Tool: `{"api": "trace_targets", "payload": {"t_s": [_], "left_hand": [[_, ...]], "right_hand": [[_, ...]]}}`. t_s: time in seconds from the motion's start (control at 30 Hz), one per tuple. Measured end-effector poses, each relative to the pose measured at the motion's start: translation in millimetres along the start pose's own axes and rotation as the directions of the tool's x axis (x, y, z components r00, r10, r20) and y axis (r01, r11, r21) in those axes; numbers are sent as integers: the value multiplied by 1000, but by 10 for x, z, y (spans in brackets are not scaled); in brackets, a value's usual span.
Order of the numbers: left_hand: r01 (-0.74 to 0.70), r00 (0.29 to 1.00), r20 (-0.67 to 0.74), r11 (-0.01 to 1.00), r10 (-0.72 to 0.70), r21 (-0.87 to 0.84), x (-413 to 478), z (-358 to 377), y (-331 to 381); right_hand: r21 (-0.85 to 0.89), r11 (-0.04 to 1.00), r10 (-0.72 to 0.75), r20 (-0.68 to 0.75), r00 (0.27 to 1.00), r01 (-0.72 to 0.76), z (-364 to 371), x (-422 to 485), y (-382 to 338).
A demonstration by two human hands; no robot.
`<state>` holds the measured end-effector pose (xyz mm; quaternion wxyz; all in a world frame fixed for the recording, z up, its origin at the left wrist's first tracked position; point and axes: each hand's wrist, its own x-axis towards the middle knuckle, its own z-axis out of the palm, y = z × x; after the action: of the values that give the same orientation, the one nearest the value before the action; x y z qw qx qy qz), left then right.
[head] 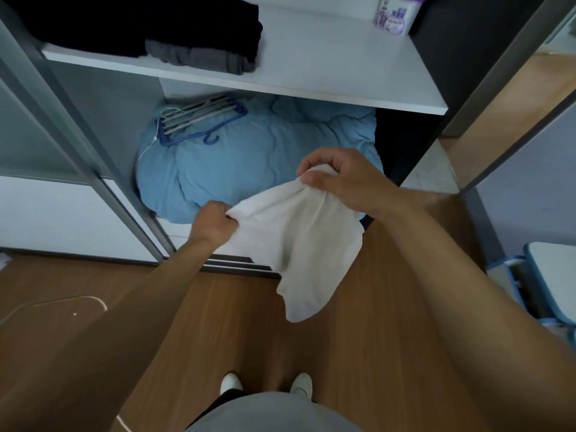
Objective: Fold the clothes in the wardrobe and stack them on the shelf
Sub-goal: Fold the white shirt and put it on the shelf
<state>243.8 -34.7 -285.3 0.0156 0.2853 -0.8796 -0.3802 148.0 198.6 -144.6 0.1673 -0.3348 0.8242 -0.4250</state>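
Hands, left (215,222) and right (339,179), each pinch white garment (299,241), arms outstretched.

Light: dim and cool for you, brightest on the white shelf (327,67).
Shadows: the black clothes (124,23) lose all detail.
Blur: slight softness throughout.
Edges: your view bows straight lines.

Worn: grey top (274,413), low centre, plain, smooth fabric. White shoes: L shoe (230,383) & R shoe (301,382), rounded toes, plain. Thin dark strip of clothing (233,395) betw. top & L shoe; too little shows to tell what. L grip (215,224) & R grip (339,179) bare; L forearm (103,322) & R forearm (461,291) bare to frame edge.
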Motion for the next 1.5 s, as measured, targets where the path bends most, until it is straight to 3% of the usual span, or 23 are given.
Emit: {"api": "trace_targets", "payload": {"t_s": [0.1, 0.23, 0.4, 0.53, 0.6, 0.77, 0.97, 1.2, 1.27, 1.33, 1.4, 1.43, 1.5], "left_hand": [[110, 976, -182, 991, -122, -72, 31, -171, -42], [24, 957, -283, 993, -56, -115, 0, -332, 0], [-80, 952, -302, 994, 56, -69, -21, -404, 120], [-59, 939, -341, 998, 44, -34, -13, -520, 126], [-63, 940, -339, 997, 44, -46, -8, -579, 126], [-130, 943, -318, 988, 96, -86, -18, -613, 233], [-253, 940, -246, 967, 236, -36, -29, -577, 216], [-362, 927, -148, 926, 344, -112, -36, -299, 368], [-288, 956, -117, 936, 269, -201, -84, -140, 368], [-131, 990, -92, 909, 103, -396, -166, 1, 346], [32, 999, 48, 843, -7, -537, -264, 88, 297], [93, 989, 150, 816, -8, -570, -300, 106, 255], [138, 936, 324, 700, 140, -701, -371, 131, 150]], "right_hand": [[-63, 994, 92, 67, 994, -87, -55, -48, 175], [-186, 965, 222, 183, 958, -188, -40, -54, 311], [-314, 915, 303, 121, 945, -253, 149, 14, 336], [-99, 946, 313, 22, 950, -309, 276, 63, 295], [-20, 944, 329, 59, 943, -328, 311, 72, 237], [-209, 924, 367, 241, 898, -321, 382, 127, 146], [-220, 954, 272, 361, 892, -202, 277, 120, 65], [16, 950, 279, 396, 875, -311, 398, 169, 29], [99, 927, 300, 387, 872, -363, 432, 165, 40], [199, 901, 295, 369, 881, -385, 450, 147, 86], [300, 861, 297, 355, 886, -410, 465, 125, 129], [338, 841, 304, 349, 887, -422, 473, 113, 137], [379, 816, 313, 347, 884, -438, 480, 108, 158]]}}
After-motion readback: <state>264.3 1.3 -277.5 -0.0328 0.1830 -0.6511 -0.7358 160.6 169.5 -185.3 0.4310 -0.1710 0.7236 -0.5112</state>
